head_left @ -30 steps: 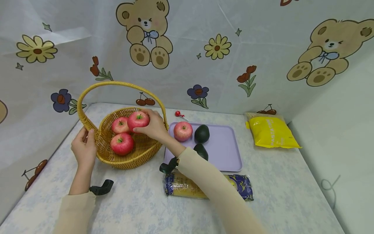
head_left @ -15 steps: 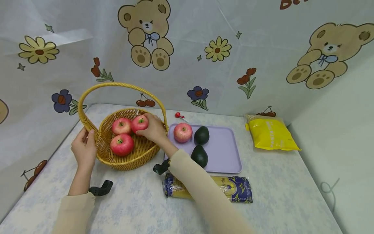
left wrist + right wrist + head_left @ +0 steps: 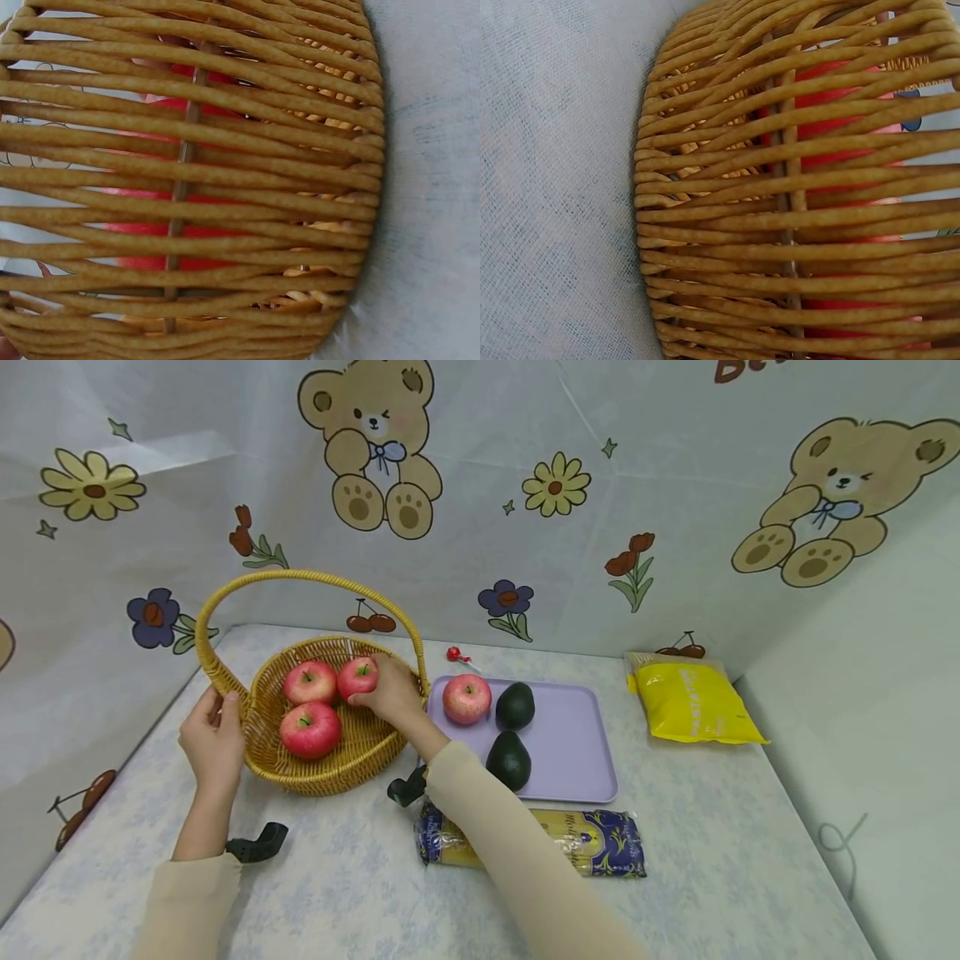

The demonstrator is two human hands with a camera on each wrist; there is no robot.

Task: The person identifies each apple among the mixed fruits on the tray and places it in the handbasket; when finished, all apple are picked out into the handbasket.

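Note:
In the head view a yellow wicker basket (image 3: 367,742) with a tall arched handle stands at the left of the table. At its left rim, near the handle's foot, my left hand (image 3: 213,742) grips the wicker. Inside the basket, my right hand (image 3: 397,695) holds a red apple (image 3: 357,678) at the far right. Two more apples lie there, one at the back (image 3: 310,682) and another nearer the front (image 3: 311,730). Both wrist views are filled by the woven basket wall (image 3: 285,165), with red showing through the gaps.
Right of the basket a lilac tray (image 3: 573,752) bears an apple (image 3: 467,699) and two avocados (image 3: 509,761). A packet of spaghetti (image 3: 600,843) lies in front, partly under the right sleeve. A yellow pasta bag (image 3: 693,702) and a red lollipop (image 3: 454,654) lie farther back.
My right hand has lowered the apple into the basket beside the other two. The forearm shifted left, showing more of the front avocado. My left hand stays on the rim.

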